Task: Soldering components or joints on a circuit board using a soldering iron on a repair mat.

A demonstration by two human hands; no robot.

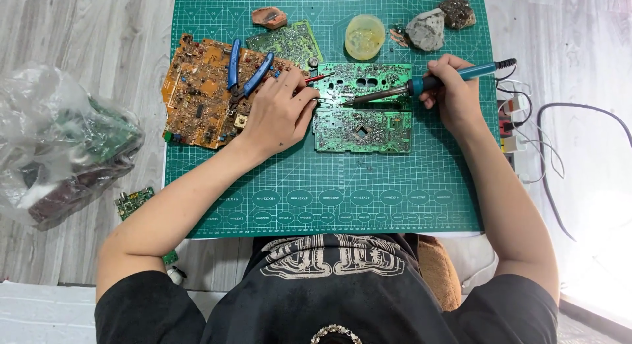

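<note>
Two hands over one green circuit board (362,107), centre of green cutting mat (329,186). Head view only.

R hand (454,94) clenched round blue-handled soldering iron (421,86), pen-style, tip angled down-left onto board's upper half w/ cord trailing off to the right; I judge that grip gives fine tip control. L hand (280,113) rests at board's left edge, fingers pinched on what looks like thin tweezers or a wire (321,102), too small to tell which, right by the iron tip. Red-tipped bit pokes out above the fingers. Heel of the hand on the mat, prob. to steady the board.

Left of that: big orange circuit board (204,94) flat on mat, blue-handled pliers (245,71) lying on top, touching nothing else, near L hand, so within easy reach I'd say. Smaller green board (289,41) behind. Yellowish round tub (365,36) at top centre, two rough stones (438,23) top right.

Off mat, left: clear plastic bag (59,140) w/ more boards inside; small green board (133,200) on floor beside it. Right: wires and a white power strip (512,120), part hidden.
</note>
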